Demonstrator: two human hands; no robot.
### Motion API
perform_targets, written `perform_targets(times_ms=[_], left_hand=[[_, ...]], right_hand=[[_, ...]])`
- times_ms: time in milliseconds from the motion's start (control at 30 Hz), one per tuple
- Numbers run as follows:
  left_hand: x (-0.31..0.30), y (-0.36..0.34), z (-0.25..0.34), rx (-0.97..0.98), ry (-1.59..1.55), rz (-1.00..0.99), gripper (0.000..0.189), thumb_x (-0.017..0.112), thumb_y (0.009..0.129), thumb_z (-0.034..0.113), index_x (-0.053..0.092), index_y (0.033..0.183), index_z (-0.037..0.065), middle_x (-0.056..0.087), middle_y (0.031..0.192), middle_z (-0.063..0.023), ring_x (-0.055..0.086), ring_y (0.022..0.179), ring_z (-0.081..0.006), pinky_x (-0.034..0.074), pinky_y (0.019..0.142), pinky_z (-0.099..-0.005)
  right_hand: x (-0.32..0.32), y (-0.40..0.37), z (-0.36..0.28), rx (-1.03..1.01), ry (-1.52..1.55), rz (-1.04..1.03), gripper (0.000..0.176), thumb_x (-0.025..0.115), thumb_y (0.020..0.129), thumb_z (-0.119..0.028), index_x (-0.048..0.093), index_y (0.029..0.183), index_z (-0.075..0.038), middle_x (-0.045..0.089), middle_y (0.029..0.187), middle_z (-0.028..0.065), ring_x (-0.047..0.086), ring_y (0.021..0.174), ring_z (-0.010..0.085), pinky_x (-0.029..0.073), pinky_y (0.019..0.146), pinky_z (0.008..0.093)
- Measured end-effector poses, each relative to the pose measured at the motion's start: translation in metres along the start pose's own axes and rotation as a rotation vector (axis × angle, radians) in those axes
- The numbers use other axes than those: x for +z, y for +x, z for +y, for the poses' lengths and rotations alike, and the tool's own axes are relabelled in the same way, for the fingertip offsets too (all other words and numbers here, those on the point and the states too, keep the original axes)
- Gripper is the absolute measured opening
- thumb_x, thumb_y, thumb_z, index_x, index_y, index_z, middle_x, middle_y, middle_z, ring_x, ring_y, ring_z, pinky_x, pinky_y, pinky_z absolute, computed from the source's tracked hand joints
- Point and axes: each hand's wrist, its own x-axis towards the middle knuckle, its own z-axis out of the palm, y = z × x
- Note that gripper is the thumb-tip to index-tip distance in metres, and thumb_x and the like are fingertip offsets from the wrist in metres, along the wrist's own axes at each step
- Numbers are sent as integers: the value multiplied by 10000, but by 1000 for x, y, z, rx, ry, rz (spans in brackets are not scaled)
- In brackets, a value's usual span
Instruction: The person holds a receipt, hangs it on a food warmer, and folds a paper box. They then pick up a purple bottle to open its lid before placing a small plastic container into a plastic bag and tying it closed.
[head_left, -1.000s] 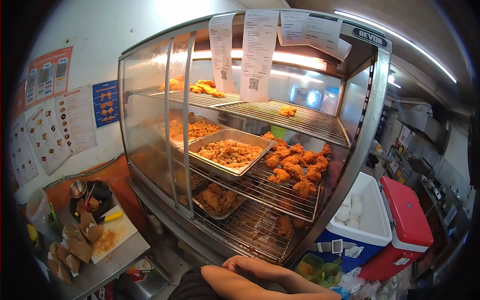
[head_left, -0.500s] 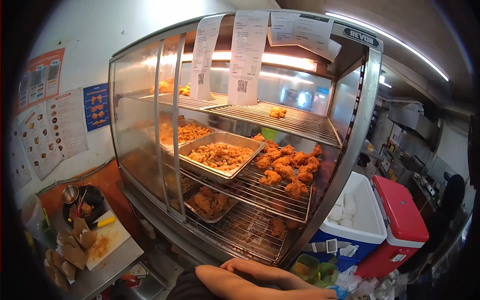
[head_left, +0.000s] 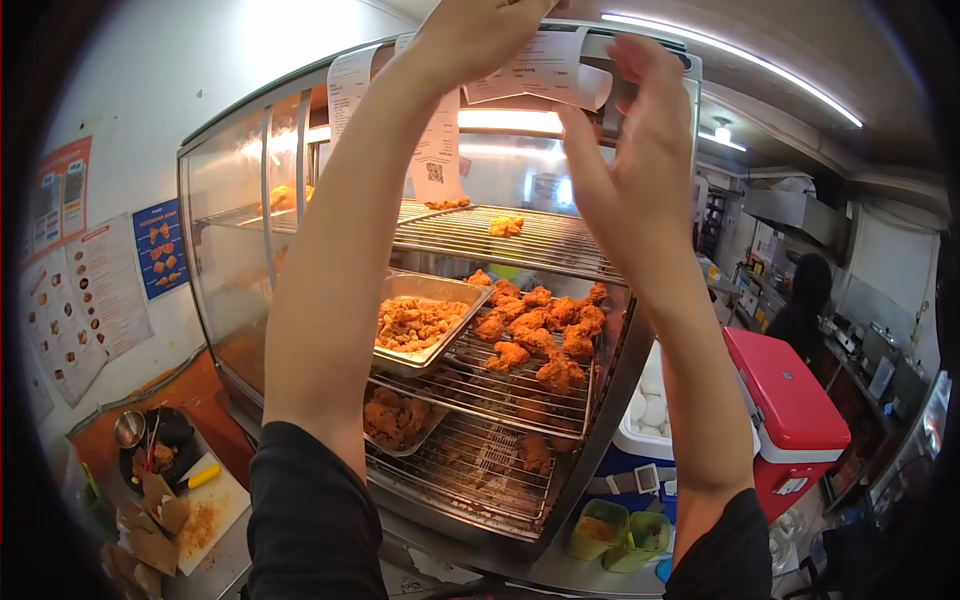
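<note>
Both my arms reach up to the top edge of a glass-fronted food warmer (head_left: 640,400). My left hand (head_left: 475,40) is at the upper frame edge, above the hanging paper receipts; its fingers are mostly cut off, so its grip is hidden. My right hand (head_left: 640,140), slightly blurred, has its fingers apart and holds nothing; it is just right of a curled receipt (head_left: 545,70). Another long receipt (head_left: 435,150) hangs behind my left forearm, and one more receipt (head_left: 348,90) hangs further left.
Fried chicken pieces (head_left: 540,325) lie on the middle rack beside a metal tray (head_left: 470,300) of small fried bits. Right of the warmer are a red-lidded cooler (head_left: 790,390) and green containers (head_left: 640,545). A cutting board (head_left: 215,515) is lower left. A person (head_left: 800,300) stands in the background.
My hands have risen from low in front of the warmer to its top edge, apart from each other. The view has shifted, and the warmer appears further left.
</note>
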Motion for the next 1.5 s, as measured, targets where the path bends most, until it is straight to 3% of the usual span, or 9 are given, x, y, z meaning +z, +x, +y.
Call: perform_targets(times_ms=[100, 233, 300, 367, 500, 633, 933, 1200, 1500], left_hand=[[0, 4, 4, -29, -34, -189, 299, 448, 888, 199, 631, 948, -30, 639, 908, -166, 601, 815, -245, 461, 754, -332], [2, 6, 7, -68, -154, -239, 308, 453, 896, 207, 632, 952, -37, 645, 889, -155, 597, 795, -217, 463, 725, -319], [7, 8, 15, -75, -215, -259, 299, 465, 897, 199, 627, 950, -47, 647, 869, -152, 597, 792, -206, 461, 708, -310], [8, 6, 24, -74, -232, -254, 290, 469, 896, 189, 623, 953, -51, 644, 855, -154, 596, 788, -210, 461, 703, -310], [-2, -3, 33, -36, -312, -340, 278, 478, 892, 172, 611, 971, -59, 633, 857, -170, 595, 797, -236, 459, 711, -322], [19, 8, 11, 198, -113, -157, 282, 477, 892, 175, 605, 975, -63, 626, 879, -184, 595, 815, -255, 456, 725, -339], [8, -5, 38, -139, -199, -178, 291, 492, 896, 179, 604, 986, -73, 628, 904, -182, 597, 831, -246, 463, 742, -337], [17, 5, 24, -12, -31, -157, 298, 493, 891, 191, 618, 967, -68, 604, 970, -189, 585, 902, -273, 442, 802, -357], [15, 4, 27, -91, -84, -200, 293, 475, 894, 180, 621, 964, -65, 607, 977, -200, 588, 911, -296, 437, 819, -366]], right_hand=[[24, 11, 1, 133, -83, 56, 501, 612, 774, -253, 397, 1143, 8, 535, 925, 175, 522, 860, 291, 422, 779, 393], [31, 7, 7, 410, -42, 11, 574, 626, 705, -72, 314, 1166, 66, 519, 1012, 225, 531, 1002, 298, 418, 850, 381], [29, -1, 8, 506, 158, 18, 634, 662, 707, -123, 268, 1163, 71, 556, 986, 224, 581, 930, 251, 463, 779, 335], [29, -11, 10, 670, 638, 54, 572, 686, 724, -163, 343, 1124, 60, 606, 943, 188, 615, 837, 196, 487, 700, 293], [13, -22, -4, 805, 836, 25, 282, 620, 818, -149, 566, 994, 64, 641, 930, 128, 614, 766, 141, 479, 690, 270], [5, -42, -13, 945, 830, -35, 282, 611, 850, -146, 569, 1066, 30, 644, 960, 95, 599, 869, 118, 458, 770, 263], [-8, -83, -51, 1125, 868, 24, 175, 572, 875, -91, 530, 972, 49, 647, 911, 154, 625, 775, 115, 511, 629, 246], [15, -101, -59, 1074, 1022, 553, 213, 519, 910, -94, 477, 1089, 13, 595, 1060, 183, 641, 922, 228, 545, 748, 266], [20, -91, -66, 1066, 1209, 609, 270, 448, 922, -41, 442, 1173, 58, 582, 1074, 226, 617, 987, 293, 556, 842, 361]])
